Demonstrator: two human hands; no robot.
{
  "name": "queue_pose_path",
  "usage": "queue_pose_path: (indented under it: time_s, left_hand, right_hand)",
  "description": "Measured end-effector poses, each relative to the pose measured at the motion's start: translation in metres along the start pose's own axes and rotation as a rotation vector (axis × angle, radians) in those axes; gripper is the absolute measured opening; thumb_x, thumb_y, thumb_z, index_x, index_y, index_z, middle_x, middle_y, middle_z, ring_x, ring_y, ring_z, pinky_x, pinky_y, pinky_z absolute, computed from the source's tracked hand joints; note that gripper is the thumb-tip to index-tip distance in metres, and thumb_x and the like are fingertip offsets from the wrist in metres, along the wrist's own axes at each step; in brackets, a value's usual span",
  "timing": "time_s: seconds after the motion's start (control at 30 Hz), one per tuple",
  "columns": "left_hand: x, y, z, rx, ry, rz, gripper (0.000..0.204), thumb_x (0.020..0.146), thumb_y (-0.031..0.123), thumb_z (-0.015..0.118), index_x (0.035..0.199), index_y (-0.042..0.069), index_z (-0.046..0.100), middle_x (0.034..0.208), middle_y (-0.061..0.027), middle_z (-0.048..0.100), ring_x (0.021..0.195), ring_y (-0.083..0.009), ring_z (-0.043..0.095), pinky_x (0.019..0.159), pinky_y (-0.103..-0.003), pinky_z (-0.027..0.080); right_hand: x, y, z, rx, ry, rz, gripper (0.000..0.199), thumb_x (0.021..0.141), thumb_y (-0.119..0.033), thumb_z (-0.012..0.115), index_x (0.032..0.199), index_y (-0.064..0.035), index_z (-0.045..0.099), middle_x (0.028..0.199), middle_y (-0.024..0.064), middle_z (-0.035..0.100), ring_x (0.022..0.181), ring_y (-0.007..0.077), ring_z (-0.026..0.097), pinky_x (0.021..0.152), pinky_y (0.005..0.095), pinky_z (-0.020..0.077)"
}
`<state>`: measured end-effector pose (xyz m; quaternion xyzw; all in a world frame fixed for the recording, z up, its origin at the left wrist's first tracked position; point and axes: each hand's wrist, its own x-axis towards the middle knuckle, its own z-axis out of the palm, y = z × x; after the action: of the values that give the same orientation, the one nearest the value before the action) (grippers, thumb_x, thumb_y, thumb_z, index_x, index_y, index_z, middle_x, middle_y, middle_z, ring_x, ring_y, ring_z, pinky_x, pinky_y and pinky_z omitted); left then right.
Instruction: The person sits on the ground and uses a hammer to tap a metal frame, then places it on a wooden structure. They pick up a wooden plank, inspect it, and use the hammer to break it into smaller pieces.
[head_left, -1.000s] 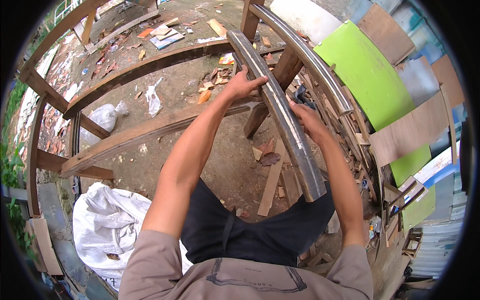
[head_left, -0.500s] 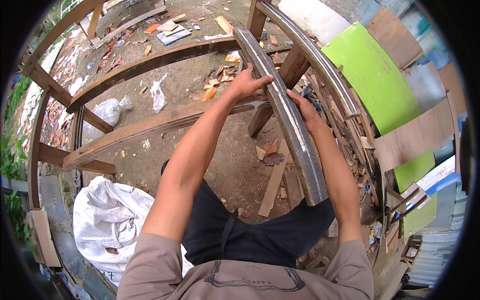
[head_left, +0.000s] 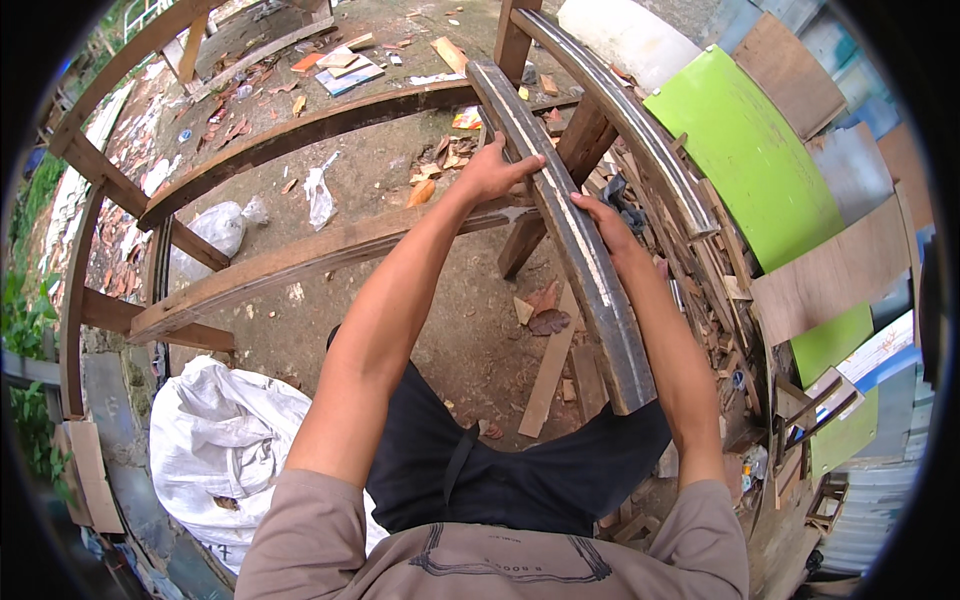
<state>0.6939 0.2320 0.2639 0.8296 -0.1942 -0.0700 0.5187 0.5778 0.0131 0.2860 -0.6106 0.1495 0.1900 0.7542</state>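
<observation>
A long dark-grey wooden beam (head_left: 602,300) with a pale strip along its top face slants from the far middle toward my right thigh. My left hand (head_left: 495,174) grips it from the left side, the thumb laid over the top and the fingers out of sight underneath. On the opposite side, slightly closer to me, my right hand (head_left: 610,236) holds the beam's edge with its thumb showing; the other fingers are mostly hidden. Under the beam's far half runs a wooden frame (head_left: 330,248) of rails and posts.
A second striped beam (head_left: 625,115) lies on the frame to the right. Beyond it lean a bright green panel (head_left: 745,150) and plywood sheets. A white sack (head_left: 225,435) rests at my left. Wood offcuts, including a plank (head_left: 550,372), litter the ground.
Both hands keep nearly the same hold on the beam. The view has shifted very slightly, and the right thumb sits a touch differently along the edge.
</observation>
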Motion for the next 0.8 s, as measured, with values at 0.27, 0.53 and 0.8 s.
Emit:
queue_pose_path:
  time_s: [0.27, 0.53, 0.8]
  left_hand:
    - [-0.005, 0.006, -0.005, 0.006, -0.029, -0.031, 0.12, 0.073, 0.068, 0.071, 0.14, -0.023, 0.031, 0.107, -0.0332, 0.067, 0.106, -0.0357, 0.067, 0.091, -0.037, 0.052]
    - [-0.004, 0.008, -0.004, 0.003, -0.043, -0.041, 0.117, 0.074, 0.068, 0.071, 0.14, -0.02, 0.033, 0.111, -0.0326, 0.066, 0.108, -0.0372, 0.066, 0.094, -0.037, 0.051]
    - [-0.005, 0.007, -0.003, 0.006, -0.019, -0.029, 0.112, 0.075, 0.067, 0.071, 0.139, -0.018, 0.037, 0.112, -0.0306, 0.067, 0.109, -0.0362, 0.066, 0.095, -0.038, 0.05]
  right_hand:
    - [-0.013, 0.009, -0.007, 0.087, -0.028, 0.013, 0.04, 0.089, -0.036, 0.065, 0.108, -0.0002, 0.069, 0.087, 0.0098, 0.073, 0.066, 0.0146, 0.068, 0.061, 0.0261, 0.0545]
    - [-0.01, 0.015, -0.007, 0.076, -0.032, -0.054, 0.037, 0.091, -0.036, 0.063, 0.106, -0.0023, 0.069, 0.083, 0.0062, 0.073, 0.063, 0.0128, 0.067, 0.059, 0.0245, 0.0535]
    - [-0.03, -0.004, 0.01, -0.084, 0.147, 0.035, 0.037, 0.089, -0.038, 0.065, 0.104, -0.0036, 0.07, 0.087, 0.0055, 0.07, 0.069, 0.0128, 0.065, 0.065, 0.0265, 0.0528]
